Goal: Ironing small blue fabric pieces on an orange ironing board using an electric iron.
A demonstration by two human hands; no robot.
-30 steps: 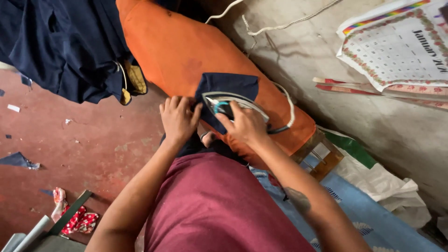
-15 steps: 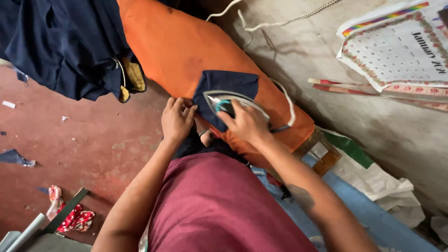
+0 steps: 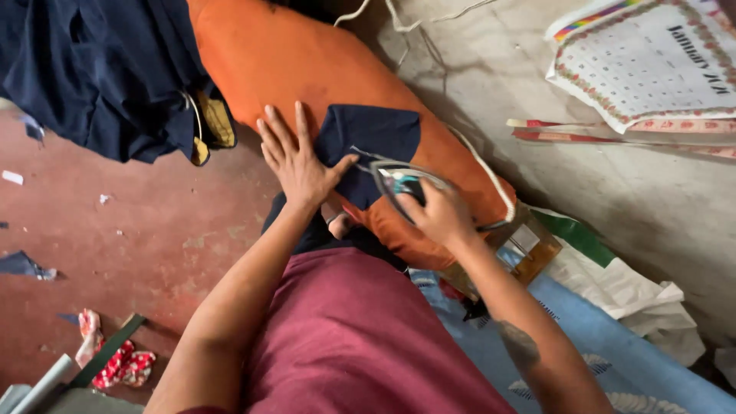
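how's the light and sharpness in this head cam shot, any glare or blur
Head view: soft, even light with no glare; left hand and navy cloth sharp, right hand on the iron slightly soft; faint shadow beside the orange cushion.

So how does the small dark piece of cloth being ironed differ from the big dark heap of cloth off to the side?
The small navy piece lies flat and smooth on the orange pad, while the big navy heap is bunched in folds and reaches the red floor. The piece is far smaller. The left hand and the iron, gripped by the right hand, touch the piece; nothing touches the heap. Both look the same dark blue.
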